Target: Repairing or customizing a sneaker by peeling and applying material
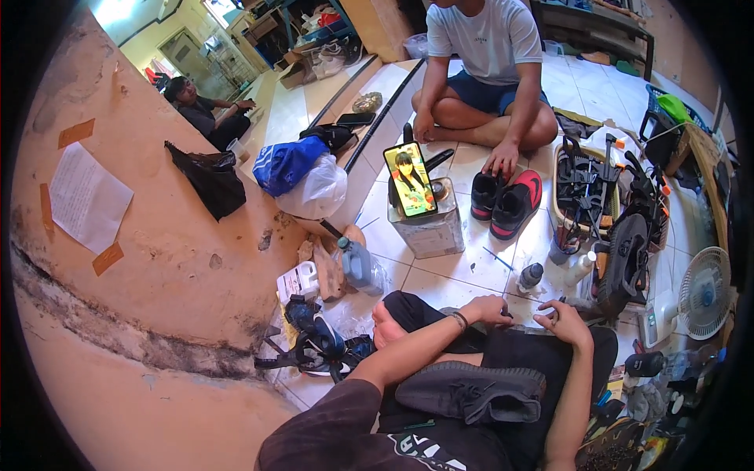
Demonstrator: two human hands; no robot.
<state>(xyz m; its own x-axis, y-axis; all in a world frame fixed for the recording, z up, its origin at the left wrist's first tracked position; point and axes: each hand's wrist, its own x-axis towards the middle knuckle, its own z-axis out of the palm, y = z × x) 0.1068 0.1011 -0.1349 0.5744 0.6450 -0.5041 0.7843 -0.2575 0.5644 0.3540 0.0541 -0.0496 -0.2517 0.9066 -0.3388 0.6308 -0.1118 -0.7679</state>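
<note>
Above my lap, my left hand [488, 309] has its fingers curled together around something small and dark that I cannot make out. To its right, my right hand [567, 323] has its thumb and forefinger apart, with nothing visible between them. A dark grey knit sneaker [471, 391] lies on its side across my lap, below both hands and touched by neither. Its matching grey sneaker [624, 263] rests near the basket at the right. Just past my right hand stand a small dark bottle [531, 276] and a white bottle [580, 268].
A lit phone [411, 180] leans on a metal tin [428, 234]. A seated person [487, 86] touches black-and-red sneakers [514, 206]. A basket of black clamps [585, 184] and a fan [703, 294] stand right. Jugs [357, 263] and sandals [318, 330] lie left by the wall.
</note>
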